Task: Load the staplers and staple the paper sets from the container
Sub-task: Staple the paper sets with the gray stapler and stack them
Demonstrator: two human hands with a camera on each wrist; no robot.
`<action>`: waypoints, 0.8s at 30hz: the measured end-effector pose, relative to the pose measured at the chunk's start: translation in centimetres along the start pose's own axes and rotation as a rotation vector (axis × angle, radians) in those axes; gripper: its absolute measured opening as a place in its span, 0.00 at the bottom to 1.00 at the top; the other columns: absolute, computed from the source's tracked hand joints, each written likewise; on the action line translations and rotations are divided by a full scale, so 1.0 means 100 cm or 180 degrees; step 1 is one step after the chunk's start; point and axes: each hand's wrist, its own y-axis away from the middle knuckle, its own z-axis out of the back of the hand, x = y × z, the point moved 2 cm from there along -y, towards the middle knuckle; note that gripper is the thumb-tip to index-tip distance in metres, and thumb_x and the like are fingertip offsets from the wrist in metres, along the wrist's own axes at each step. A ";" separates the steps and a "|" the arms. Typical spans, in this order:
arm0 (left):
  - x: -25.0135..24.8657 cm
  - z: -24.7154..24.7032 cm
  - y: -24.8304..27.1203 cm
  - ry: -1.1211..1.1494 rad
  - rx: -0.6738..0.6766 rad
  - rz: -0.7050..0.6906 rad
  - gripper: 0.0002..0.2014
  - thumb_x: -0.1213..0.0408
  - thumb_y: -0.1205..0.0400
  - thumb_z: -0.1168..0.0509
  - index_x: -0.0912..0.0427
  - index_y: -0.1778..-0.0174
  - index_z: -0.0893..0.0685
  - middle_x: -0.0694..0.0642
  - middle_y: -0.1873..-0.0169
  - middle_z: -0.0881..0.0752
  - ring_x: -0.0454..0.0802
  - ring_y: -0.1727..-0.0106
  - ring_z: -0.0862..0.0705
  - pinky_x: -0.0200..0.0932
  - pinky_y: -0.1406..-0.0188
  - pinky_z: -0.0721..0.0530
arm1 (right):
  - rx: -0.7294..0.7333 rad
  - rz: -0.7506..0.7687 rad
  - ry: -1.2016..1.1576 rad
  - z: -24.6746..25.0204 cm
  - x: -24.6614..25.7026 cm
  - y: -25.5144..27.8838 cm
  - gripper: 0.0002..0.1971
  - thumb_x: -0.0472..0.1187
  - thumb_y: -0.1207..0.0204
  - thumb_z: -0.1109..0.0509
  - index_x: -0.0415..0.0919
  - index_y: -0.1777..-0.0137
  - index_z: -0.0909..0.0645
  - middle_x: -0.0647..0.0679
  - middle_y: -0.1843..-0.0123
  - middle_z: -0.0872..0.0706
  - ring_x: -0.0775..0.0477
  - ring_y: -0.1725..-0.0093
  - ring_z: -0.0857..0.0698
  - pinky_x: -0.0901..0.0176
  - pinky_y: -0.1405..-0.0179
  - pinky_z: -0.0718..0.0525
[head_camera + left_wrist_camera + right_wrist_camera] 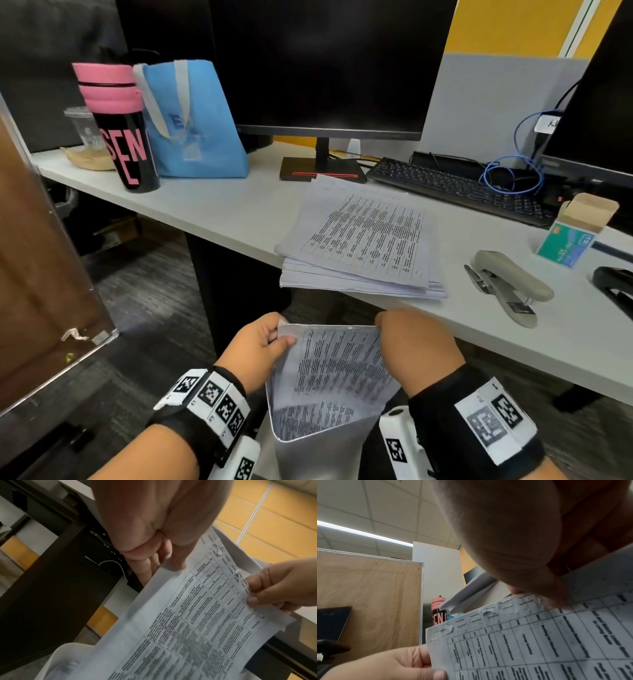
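Note:
I hold one printed paper set (337,370) upright in front of me, below the desk edge. My left hand (274,334) pinches its top left corner, thumb on the printed face. My right hand (387,325) pinches the top right corner. In the right wrist view the sheet's top edge (505,608) is rough with old staple holes. The set's lower end curls over a white container (56,660). A stack of paper sets (363,243) lies on the desk edge. To its right lie a grey stapler (510,284), its top raised, and a black stapler (616,287).
An open staple box (579,233) stands behind the staplers. A keyboard (459,188), monitor (325,65), blue bag (195,120) and pink-lidded black bottle (126,130) sit farther back on the grey desk (222,205). A wooden panel (41,274) stands at my left.

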 end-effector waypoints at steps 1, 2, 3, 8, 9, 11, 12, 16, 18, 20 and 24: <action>0.001 -0.001 0.000 0.0037 0.0022 0.0012 0.05 0.76 0.17 0.35 0.64 0.57 0.20 0.53 0.65 0.08 0.46 0.60 0.10 0.38 0.59 0.15 | 0.0032 -0.0036 0.0001 0.001 0.000 0.000 0.11 0.37 0.17 0.41 0.45 0.42 0.19 0.50 0.54 0.21 0.48 0.51 0.20 0.58 0.52 0.22; 0.002 -0.002 -0.001 0.0024 0.0031 0.0017 0.05 0.75 0.17 0.35 0.63 0.56 0.19 0.54 0.62 0.07 0.48 0.57 0.09 0.40 0.57 0.15 | 0.0066 -0.0055 0.0002 0.001 0.000 0.000 0.11 0.38 0.17 0.42 0.45 0.41 0.19 0.49 0.51 0.19 0.47 0.49 0.19 0.58 0.50 0.22; 0.003 -0.001 -0.001 -0.0006 0.0023 0.0006 0.05 0.75 0.17 0.35 0.61 0.56 0.19 0.54 0.60 0.07 0.49 0.55 0.09 0.41 0.54 0.15 | 0.0093 -0.0056 0.0014 0.001 0.001 0.000 0.12 0.38 0.17 0.42 0.44 0.40 0.19 0.49 0.50 0.18 0.47 0.48 0.18 0.57 0.50 0.22; 0.009 0.004 -0.004 -0.0236 -0.0077 0.0003 0.07 0.75 0.18 0.34 0.58 0.53 0.17 0.54 0.56 0.08 0.48 0.51 0.09 0.48 0.45 0.14 | 0.0125 0.0002 -0.0051 -0.007 0.001 -0.003 0.13 0.36 0.17 0.42 0.44 0.37 0.21 0.49 0.52 0.21 0.46 0.49 0.19 0.57 0.54 0.23; 0.011 0.005 -0.005 -0.0273 -0.0139 0.0009 0.10 0.76 0.18 0.34 0.55 0.51 0.17 0.53 0.55 0.08 0.45 0.50 0.10 0.47 0.43 0.15 | 0.0132 0.0020 -0.0092 -0.008 0.001 -0.002 0.15 0.35 0.18 0.42 0.45 0.35 0.22 0.49 0.48 0.18 0.46 0.47 0.18 0.57 0.51 0.21; 0.013 0.007 -0.004 -0.0355 -0.0224 0.0042 0.19 0.76 0.20 0.32 0.46 0.43 0.21 0.49 0.44 0.12 0.40 0.41 0.15 0.45 0.34 0.19 | 0.0118 0.0091 -0.0210 -0.010 -0.001 -0.002 0.20 0.35 0.18 0.41 0.47 0.27 0.26 0.47 0.38 0.16 0.45 0.40 0.17 0.55 0.43 0.19; 0.013 0.008 -0.004 -0.0394 -0.0222 0.0060 0.24 0.75 0.21 0.30 0.45 0.37 0.25 0.49 0.37 0.17 0.41 0.35 0.19 0.46 0.29 0.23 | 0.0107 0.0129 -0.0313 -0.008 -0.001 -0.001 0.22 0.36 0.18 0.39 0.48 0.25 0.27 0.47 0.35 0.16 0.45 0.37 0.18 0.55 0.40 0.20; 0.003 0.012 -0.008 -0.0412 -0.0434 -0.0012 0.34 0.73 0.23 0.28 0.47 0.25 0.33 0.53 0.30 0.24 0.47 0.28 0.25 0.49 0.25 0.27 | -0.0334 0.0322 -0.1003 0.020 0.001 0.004 0.13 0.46 0.18 0.36 0.55 0.35 0.18 0.55 0.46 0.13 0.52 0.47 0.16 0.63 0.50 0.24; -0.009 0.012 -0.009 -0.0354 -0.0567 -0.0142 0.30 0.74 0.22 0.30 0.42 0.31 0.31 0.53 0.33 0.22 0.47 0.31 0.23 0.47 0.27 0.26 | -0.0973 0.0384 -0.1433 0.039 0.001 0.009 0.06 0.47 0.19 0.35 0.57 0.49 0.16 0.58 0.64 0.17 0.54 0.61 0.17 0.62 0.60 0.23; -0.021 0.010 -0.010 -0.0261 -0.0668 -0.0266 0.27 0.75 0.21 0.31 0.36 0.40 0.29 0.51 0.38 0.19 0.46 0.34 0.20 0.46 0.29 0.24 | -0.1793 0.0421 -0.1570 0.054 -0.003 0.013 0.04 0.48 0.20 0.33 0.57 0.51 0.17 0.59 0.69 0.21 0.56 0.64 0.20 0.63 0.66 0.26; -0.037 0.006 -0.012 -0.0149 -0.0792 -0.0372 0.22 0.75 0.20 0.33 0.38 0.47 0.23 0.46 0.47 0.14 0.40 0.44 0.15 0.38 0.37 0.21 | -0.1822 0.0350 -0.0908 0.059 -0.017 -0.001 0.18 0.50 0.22 0.31 0.56 0.32 0.20 0.55 0.42 0.18 0.50 0.36 0.25 0.59 0.43 0.28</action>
